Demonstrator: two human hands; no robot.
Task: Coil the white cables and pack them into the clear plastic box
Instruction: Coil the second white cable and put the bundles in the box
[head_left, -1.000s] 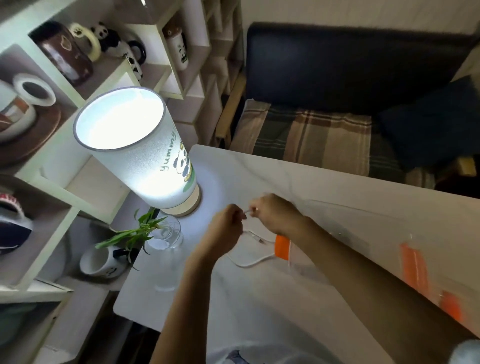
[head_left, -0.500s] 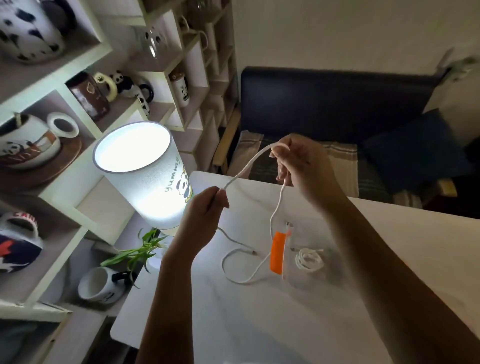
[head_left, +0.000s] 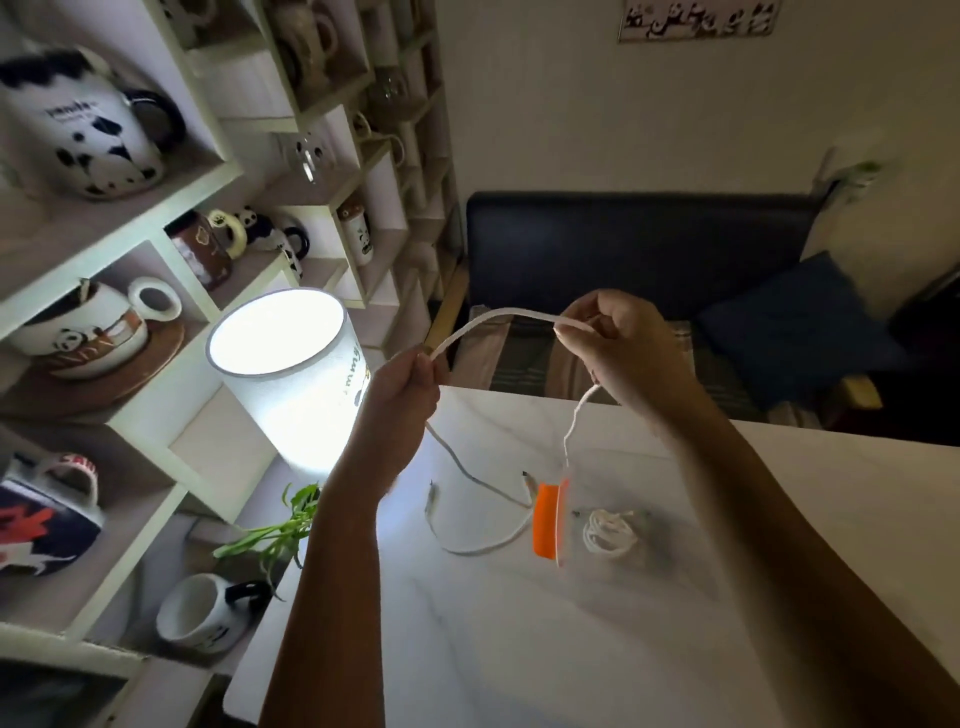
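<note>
While both hands' fingers (head_left: 423, 366) pinch it, the white cable (head_left: 498, 318) arches between them.

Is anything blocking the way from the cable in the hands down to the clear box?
Nothing visible does. The white cable is held up between the left hand and right hand, above the table. The clear plastic box sits below with one coiled cable already inside, and open air between.

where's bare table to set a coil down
Near half of the table, between the two forearms, is bare, as is the far right beyond the right arm. Crowded: around the box, where the loose cable trails, and the lamp corner.
</note>
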